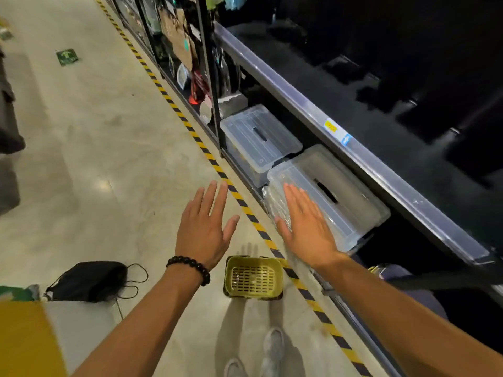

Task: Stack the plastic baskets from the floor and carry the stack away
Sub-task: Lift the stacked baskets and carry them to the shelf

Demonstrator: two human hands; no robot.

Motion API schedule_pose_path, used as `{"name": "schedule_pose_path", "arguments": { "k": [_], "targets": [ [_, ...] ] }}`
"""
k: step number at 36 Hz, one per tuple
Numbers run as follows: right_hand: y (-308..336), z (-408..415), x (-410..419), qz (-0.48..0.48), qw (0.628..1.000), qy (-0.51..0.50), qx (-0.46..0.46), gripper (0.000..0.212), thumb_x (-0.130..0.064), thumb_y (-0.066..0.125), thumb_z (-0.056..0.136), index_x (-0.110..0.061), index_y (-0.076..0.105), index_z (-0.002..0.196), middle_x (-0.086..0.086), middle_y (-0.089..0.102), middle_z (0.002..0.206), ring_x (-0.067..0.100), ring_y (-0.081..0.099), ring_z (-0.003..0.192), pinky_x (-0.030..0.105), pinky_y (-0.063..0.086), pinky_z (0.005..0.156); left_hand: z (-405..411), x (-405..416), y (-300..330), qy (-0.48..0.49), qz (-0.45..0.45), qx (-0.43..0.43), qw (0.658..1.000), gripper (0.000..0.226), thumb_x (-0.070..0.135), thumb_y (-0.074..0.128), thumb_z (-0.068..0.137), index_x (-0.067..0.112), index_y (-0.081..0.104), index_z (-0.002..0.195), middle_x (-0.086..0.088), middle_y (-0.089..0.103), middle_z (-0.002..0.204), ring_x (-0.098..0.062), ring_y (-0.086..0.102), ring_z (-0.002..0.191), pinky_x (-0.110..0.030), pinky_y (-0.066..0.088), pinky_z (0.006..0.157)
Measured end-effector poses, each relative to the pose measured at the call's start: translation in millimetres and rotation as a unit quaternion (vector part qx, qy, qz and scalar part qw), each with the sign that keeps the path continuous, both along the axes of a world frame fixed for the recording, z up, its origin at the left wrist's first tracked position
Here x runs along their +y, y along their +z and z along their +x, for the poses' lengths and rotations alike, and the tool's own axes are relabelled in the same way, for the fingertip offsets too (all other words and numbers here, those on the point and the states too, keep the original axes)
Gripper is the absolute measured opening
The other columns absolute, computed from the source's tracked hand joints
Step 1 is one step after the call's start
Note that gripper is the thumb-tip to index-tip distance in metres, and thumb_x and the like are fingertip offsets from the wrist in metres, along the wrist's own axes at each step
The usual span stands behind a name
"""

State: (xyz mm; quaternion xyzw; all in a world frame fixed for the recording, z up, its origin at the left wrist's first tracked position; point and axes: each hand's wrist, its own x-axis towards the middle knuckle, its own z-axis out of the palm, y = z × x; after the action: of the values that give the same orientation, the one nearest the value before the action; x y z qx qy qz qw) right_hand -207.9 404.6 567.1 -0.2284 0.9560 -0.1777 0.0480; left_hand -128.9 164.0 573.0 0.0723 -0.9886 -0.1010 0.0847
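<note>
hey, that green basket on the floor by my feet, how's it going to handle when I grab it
The green basket looks like rigid moulded plastic, so it should keep its shape when gripped. Its slotted base and thin walls suggest it is light for its size. It sits flat and squarish on the floor, so it will probably slide rather than roll if pushed.

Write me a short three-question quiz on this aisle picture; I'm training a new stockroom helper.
1. True or false: the left hand grips the green basket.
2. Which wrist wears the bead bracelet? A left, B right.
3. What black item lies on the floor left of the basket?

Key: 1 false, both the left and right hand are open and empty above it. 2 A. 3 a face mask.
</note>
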Motion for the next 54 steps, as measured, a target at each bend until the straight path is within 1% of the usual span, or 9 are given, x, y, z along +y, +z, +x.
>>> {"name": "schedule_pose_path", "arguments": {
  "k": [6, 17, 23, 29, 33, 39, 44, 49, 54],
  "targets": [
    [-39.8, 33.7, -3.6, 0.012, 0.999, -0.023, -0.022, 0.075, -0.056, 0.038, 0.109, -0.031, 0.001, 0.169, -0.005, 0.009, 0.176, 0.020, 0.006, 0.162, 0.044, 0.013, 0.130, 34.7, -7.7, -40.3, -0.011, 0.019, -0.018, 1.000, 0.073, 0.054, 0.040, 0.104, 0.022, 0.013, 0.163, -0.007, 0.023, 0.167, -0.032, 0.024, 0.150, -0.050, 0.033, 0.117],
    [-121.7, 90.6, 9.0, -0.004, 0.998, -0.013, -0.065, 0.081, -0.043, 0.055, 0.107, -0.019, 0.010, 0.169, 0.003, 0.017, 0.175, 0.022, 0.014, 0.161, 0.046, 0.019, 0.130, 97.8, -15.3, -148.2, -0.009, 0.113, -0.061, 0.992, 0.073, 0.060, 0.031, 0.105, 0.027, 0.004, 0.164, -0.003, 0.017, 0.169, -0.026, 0.017, 0.153, -0.044, 0.025, 0.120],
    [-204.2, 117.6, 26.2, -0.032, 0.996, -0.040, -0.077, 0.079, -0.039, 0.061, 0.104, -0.025, 0.017, 0.167, -0.001, 0.025, 0.173, 0.017, 0.021, 0.157, 0.033, 0.019, 0.125, 130.7, -18.1, -222.4, -0.005, 0.142, -0.070, 0.987, 0.073, 0.057, 0.038, 0.105, 0.027, 0.005, 0.163, -0.002, 0.021, 0.167, -0.022, 0.022, 0.151, -0.035, 0.021, 0.115],
    [-297.4, 138.7, 55.2, -0.031, 0.997, -0.020, -0.062, 0.083, -0.033, 0.067, 0.101, -0.011, 0.022, 0.167, 0.008, 0.029, 0.171, 0.022, 0.026, 0.157, 0.013, 0.009, 0.123, 159.9, -20.5, -311.2, 0.007, 0.182, -0.112, 0.977, 0.079, 0.061, 0.042, 0.100, 0.027, 0.006, 0.163, -0.001, 0.021, 0.168, -0.019, 0.022, 0.151, -0.036, 0.026, 0.116],
    [-363.0, 150.0, 73.9, -0.055, 0.997, 0.007, -0.049, 0.084, -0.023, 0.073, 0.098, -0.003, 0.026, 0.164, 0.014, 0.031, 0.169, 0.027, 0.030, 0.157, 0.038, 0.030, 0.126, 174.8, -17.7, -380.0, 0.017, 0.189, -0.136, 0.972, 0.085, 0.057, 0.052, 0.096, 0.031, 0.005, 0.162, 0.000, 0.021, 0.168, -0.018, 0.022, 0.150, -0.038, 0.030, 0.113],
    [-475.2, 158.2, 97.7, -0.060, 0.996, 0.030, -0.051, 0.089, -0.021, 0.079, 0.093, 0.008, 0.027, 0.160, 0.021, 0.032, 0.168, 0.032, 0.031, 0.156, 0.051, 0.037, 0.122, 183.6, -8.3, -498.2, 0.026, 0.194, -0.146, 0.970, 0.096, 0.062, 0.059, 0.090, 0.038, 0.001, 0.162, 0.008, 0.019, 0.167, -0.014, 0.023, 0.148, -0.034, 0.031, 0.108],
    [-555.8, 153.4, 104.3, -0.012, 0.993, -0.013, -0.113, 0.111, -0.034, 0.084, 0.088, -0.017, 0.011, 0.169, 0.004, 0.018, 0.175, 0.019, 0.018, 0.160, 0.039, 0.027, 0.125, 181.2, -2.6, -597.2, 0.041, 0.201, -0.148, 0.967, 0.109, 0.067, 0.067, 0.082, 0.042, -0.003, 0.161, 0.009, 0.017, 0.168, -0.014, 0.025, 0.148, -0.032, 0.029, 0.109],
    [-640.9, 140.4, 123.9, -0.011, 0.987, -0.069, -0.147, 0.126, -0.063, 0.076, 0.084, -0.032, -0.013, 0.167, -0.012, -0.015, 0.175, 0.001, -0.013, 0.157, 0.032, 0.010, 0.126, 178.7, -7.2, -685.3, 0.046, 0.213, -0.131, 0.967, 0.120, 0.074, 0.070, 0.071, 0.044, -0.004, 0.160, 0.018, 0.012, 0.167, -0.014, 0.025, 0.149, -0.034, 0.030, 0.108],
    [-713.9, 131.5, 145.7, -0.097, 0.974, -0.120, -0.165, 0.134, -0.080, 0.076, 0.073, -0.048, -0.017, 0.163, -0.021, -0.012, 0.174, 0.006, 0.001, 0.161, 0.038, 0.013, 0.124, 170.6, -10.1, -749.7, 0.075, 0.233, -0.116, 0.963, 0.127, 0.079, 0.071, 0.059, 0.054, -0.008, 0.156, 0.010, 0.018, 0.167, -0.020, 0.032, 0.147, -0.041, 0.037, 0.108]
  ]
}}
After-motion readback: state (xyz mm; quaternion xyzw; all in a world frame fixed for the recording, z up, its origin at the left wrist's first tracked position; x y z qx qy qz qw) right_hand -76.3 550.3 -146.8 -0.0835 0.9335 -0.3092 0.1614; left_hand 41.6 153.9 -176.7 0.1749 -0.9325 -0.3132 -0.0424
